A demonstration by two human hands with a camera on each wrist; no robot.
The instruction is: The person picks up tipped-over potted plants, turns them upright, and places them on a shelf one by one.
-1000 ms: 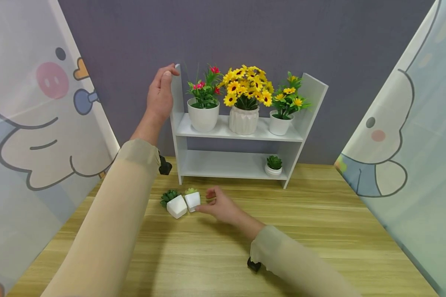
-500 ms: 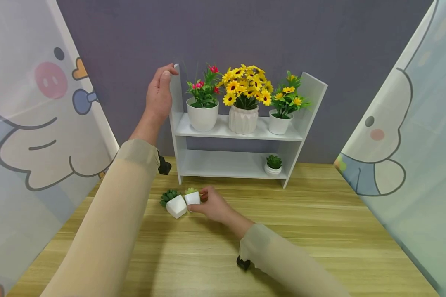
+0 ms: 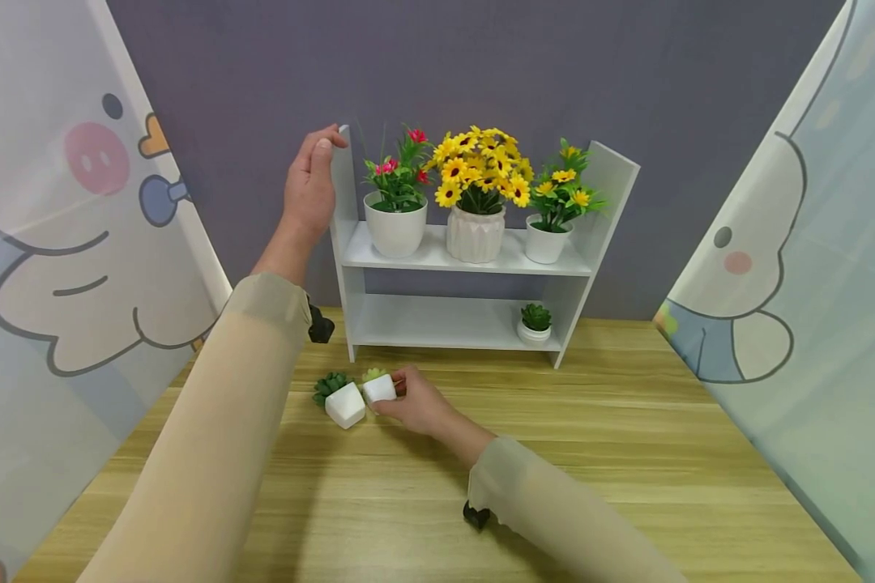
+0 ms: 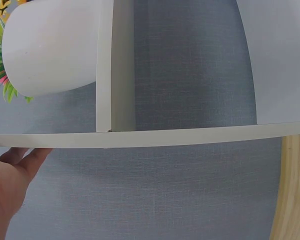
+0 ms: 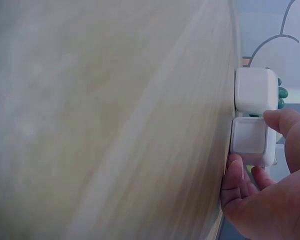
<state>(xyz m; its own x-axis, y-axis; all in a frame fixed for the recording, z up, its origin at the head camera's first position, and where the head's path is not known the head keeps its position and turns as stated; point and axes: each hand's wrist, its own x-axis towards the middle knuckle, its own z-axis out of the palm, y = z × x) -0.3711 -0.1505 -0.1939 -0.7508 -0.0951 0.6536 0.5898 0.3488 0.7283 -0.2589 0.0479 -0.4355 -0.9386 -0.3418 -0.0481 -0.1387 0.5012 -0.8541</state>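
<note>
Two small succulents in white square pots lie tipped over on the wooden table, in front of the shelf. My right hand [image 3: 423,402] pinches the nearer-to-centre pot, the light green succulent [image 3: 380,389]; its thumb [image 5: 279,119] is at one side of the pot and the fingers curl at the other. Beside it lies the dark green succulent [image 3: 346,405], its white pot close against the first in the right wrist view. My left hand [image 3: 311,186] touches the top of the left side panel of the white shelf [image 3: 467,257], fingers against its outer face [image 4: 32,161].
On the upper board stand a red-flowered pot [image 3: 396,227], a yellow daisy-like pot [image 3: 475,233] and a smaller yellow-flowered pot [image 3: 547,241]. A round-potted succulent [image 3: 534,332] stands at the lower board's right end. Cartoon-printed curtains [image 3: 51,243] hang at both sides.
My right hand has moved left onto the light green succulent's pot and closed around it; the pot has tilted slightly. The left hand stays at the shelf panel.
</note>
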